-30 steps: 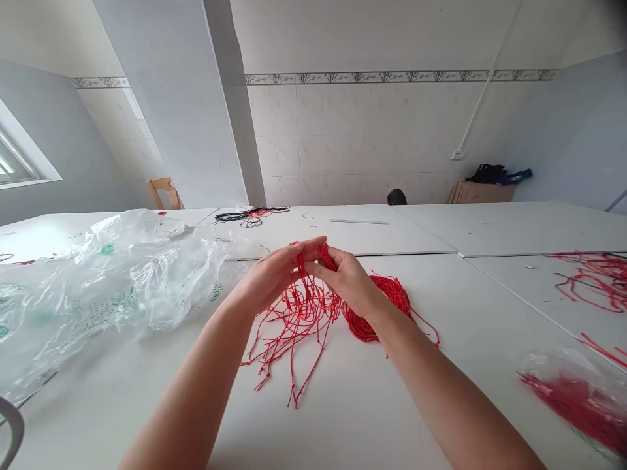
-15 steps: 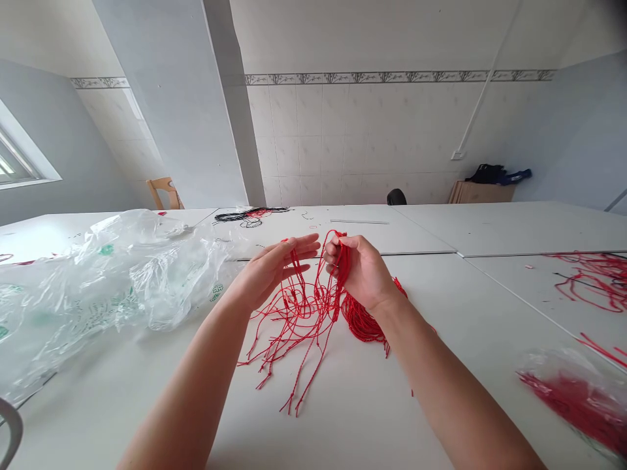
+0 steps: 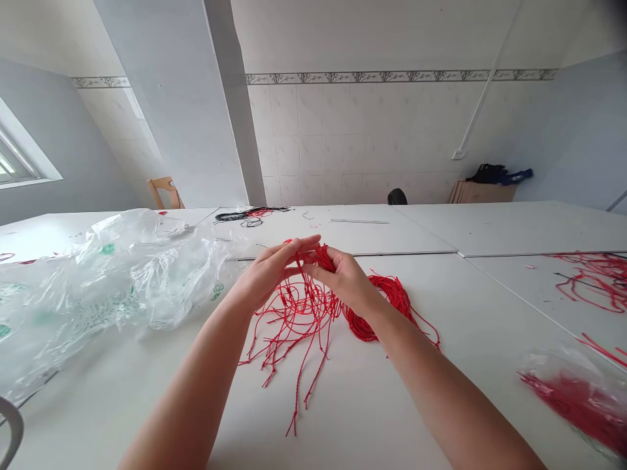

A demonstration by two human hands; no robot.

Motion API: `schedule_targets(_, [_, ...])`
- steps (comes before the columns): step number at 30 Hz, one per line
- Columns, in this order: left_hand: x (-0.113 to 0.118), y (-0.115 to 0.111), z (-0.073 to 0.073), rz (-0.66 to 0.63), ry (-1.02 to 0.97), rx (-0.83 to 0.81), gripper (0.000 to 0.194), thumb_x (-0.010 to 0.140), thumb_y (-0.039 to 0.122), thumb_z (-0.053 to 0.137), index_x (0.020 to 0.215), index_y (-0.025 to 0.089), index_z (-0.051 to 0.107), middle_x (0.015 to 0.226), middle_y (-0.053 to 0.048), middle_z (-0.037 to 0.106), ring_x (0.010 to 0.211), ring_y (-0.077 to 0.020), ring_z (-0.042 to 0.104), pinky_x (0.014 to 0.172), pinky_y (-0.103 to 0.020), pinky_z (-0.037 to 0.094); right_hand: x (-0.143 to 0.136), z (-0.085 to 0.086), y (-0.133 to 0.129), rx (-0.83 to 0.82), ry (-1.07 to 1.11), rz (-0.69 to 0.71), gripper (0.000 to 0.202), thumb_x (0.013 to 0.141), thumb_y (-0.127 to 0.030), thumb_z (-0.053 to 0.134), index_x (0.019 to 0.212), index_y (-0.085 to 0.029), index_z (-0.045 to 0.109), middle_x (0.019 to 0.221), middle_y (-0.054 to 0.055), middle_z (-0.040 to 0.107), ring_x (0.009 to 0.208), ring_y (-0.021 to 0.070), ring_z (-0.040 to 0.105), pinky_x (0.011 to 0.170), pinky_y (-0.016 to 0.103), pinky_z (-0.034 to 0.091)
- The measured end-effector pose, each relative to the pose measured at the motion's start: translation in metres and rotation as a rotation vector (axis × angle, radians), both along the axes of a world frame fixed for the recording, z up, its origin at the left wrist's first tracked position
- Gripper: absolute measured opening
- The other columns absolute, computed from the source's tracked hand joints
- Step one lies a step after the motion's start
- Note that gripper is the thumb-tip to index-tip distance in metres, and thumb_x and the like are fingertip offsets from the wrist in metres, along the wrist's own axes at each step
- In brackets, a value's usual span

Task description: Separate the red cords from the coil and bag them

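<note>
Thin red braided cords (image 3: 304, 303) hang from both hands, their knotted ends trailing on the white table. My left hand (image 3: 274, 264) is closed on a few cords between thumb and fingers, other fingers stretched out to the right. My right hand (image 3: 345, 277) grips a thicker bundle of red cords (image 3: 324, 258) and meets the left fingertips. Behind the right wrist lies a coiled heap of red cord (image 3: 392, 294), partly hidden by the forearm. Exactly which strands each hand holds is hard to make out where the fingers overlap.
Crumpled clear plastic bags (image 3: 161, 281) with green print cover the table's left side. Black cords (image 3: 245, 215) lie at the back. At right are loose red cords (image 3: 597, 281) and a clear bag of red cords (image 3: 578, 405). A seam runs across the white table (image 3: 392, 418).
My right hand has moved left with its bundle and turned, coming up against my left hand. The hanging cord ends have shifted, and more of the coiled heap shows.
</note>
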State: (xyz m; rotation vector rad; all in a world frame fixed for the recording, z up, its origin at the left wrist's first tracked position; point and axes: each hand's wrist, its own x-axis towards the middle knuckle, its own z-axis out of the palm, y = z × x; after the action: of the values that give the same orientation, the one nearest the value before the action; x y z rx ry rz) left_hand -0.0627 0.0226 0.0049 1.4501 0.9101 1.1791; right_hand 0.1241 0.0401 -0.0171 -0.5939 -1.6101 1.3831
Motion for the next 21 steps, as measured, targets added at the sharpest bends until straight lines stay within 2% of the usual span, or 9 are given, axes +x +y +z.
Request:
schedule_targets(2, [0.000, -0.001, 0.001, -0.004, 0.002, 0.005, 0.041, 0.102, 0.056, 0.063, 0.128, 0.029, 0.080, 0.149, -0.009, 0.065, 0.143, -0.0348, 0.052, 0.114, -0.049, 0.047, 0.001, 0.002, 0.002, -0.067, 0.061, -0.035, 0.016, 0.090, -0.036, 0.072, 0.089, -0.023, 0.064, 0.070, -0.005, 0.045, 0.061, 0.0115, 0.033, 0.059, 0.029, 0.030])
schedule_targets(4, [0.001, -0.001, 0.002, -0.004, -0.001, 0.009, 0.041, 0.102, 0.055, 0.062, 0.129, 0.029, 0.080, 0.152, -0.009, 0.063, 0.145, -0.0351, 0.051, 0.115, -0.049, 0.046, 0.002, 0.005, 0.004, -0.164, 0.210, -0.063, 0.020, 0.087, -0.033, 0.070, 0.076, -0.022, 0.057, 0.066, -0.006, 0.038, 0.059, 0.0112, 0.030, 0.056, 0.028, 0.028])
schedule_targets(8, [0.001, -0.001, 0.003, -0.019, -0.006, -0.004, 0.043, 0.101, 0.057, 0.062, 0.131, 0.031, 0.078, 0.154, -0.008, 0.061, 0.147, -0.0358, 0.048, 0.117, -0.051, 0.043, 0.001, 0.008, 0.009, -0.308, 0.502, -0.094, 0.015, 0.081, -0.030, 0.067, 0.073, -0.020, 0.057, 0.083, 0.001, 0.057, 0.076, 0.0137, 0.052, 0.068, 0.028, 0.044])
schedule_targets(10, [0.001, -0.001, 0.002, -0.033, -0.006, -0.009, 0.042, 0.102, 0.057, 0.060, 0.131, 0.031, 0.078, 0.156, -0.007, 0.059, 0.149, -0.0355, 0.046, 0.119, -0.052, 0.041, 0.000, 0.008, 0.009, -0.360, 0.527, -0.058, 0.015, 0.081, -0.030, 0.068, 0.074, -0.020, 0.057, 0.081, 0.000, 0.055, 0.073, 0.0127, 0.050, 0.068, 0.028, 0.044])
schedule_targets(13, [0.000, 0.001, 0.001, -0.062, -0.019, 0.004, 0.042, 0.104, 0.054, 0.058, 0.132, 0.031, 0.077, 0.156, -0.007, 0.059, 0.151, -0.0348, 0.043, 0.121, -0.051, 0.040, 0.000, 0.004, 0.008, -0.343, 0.368, 0.066, 0.023, 0.085, -0.032, 0.071, 0.074, -0.021, 0.054, 0.069, -0.006, 0.036, 0.060, 0.0105, 0.029, 0.057, 0.028, 0.030])
schedule_targets(15, [-0.001, 0.001, 0.000, -0.074, -0.039, -0.001, 0.041, 0.104, 0.053, 0.059, 0.132, 0.029, 0.078, 0.154, -0.007, 0.061, 0.152, -0.0352, 0.042, 0.121, -0.051, 0.040, 0.000, 0.001, 0.006, -0.282, 0.192, 0.127, 0.023, 0.087, -0.038, 0.076, 0.081, -0.022, 0.060, 0.067, -0.007, 0.030, 0.060, 0.0112, 0.022, 0.056, 0.030, 0.022])
schedule_targets(18, [-0.002, 0.001, 0.000, -0.082, -0.037, -0.032, 0.040, 0.103, 0.051, 0.060, 0.131, 0.028, 0.078, 0.153, -0.007, 0.062, 0.152, -0.0352, 0.042, 0.122, -0.051, 0.040, 0.000, -0.003, 0.004, -0.170, 0.009, 0.133, 0.027, 0.086, -0.046, 0.080, 0.095, -0.023, 0.069, 0.071, -0.006, 0.035, 0.062, 0.0118, 0.024, 0.058, 0.031, 0.020])
schedule_targets(21, [-0.003, 0.002, 0.000, -0.093, -0.033, -0.037, 0.039, 0.104, 0.050, 0.060, 0.130, 0.028, 0.078, 0.152, -0.006, 0.063, 0.151, -0.0344, 0.043, 0.122, -0.050, 0.040, 0.001, -0.004, 0.005, -0.091, -0.011, 0.073, 0.028, 0.087, -0.049, 0.080, 0.096, -0.024, 0.070, 0.072, -0.005, 0.036, 0.063, 0.0123, 0.024, 0.060, 0.031, 0.021])
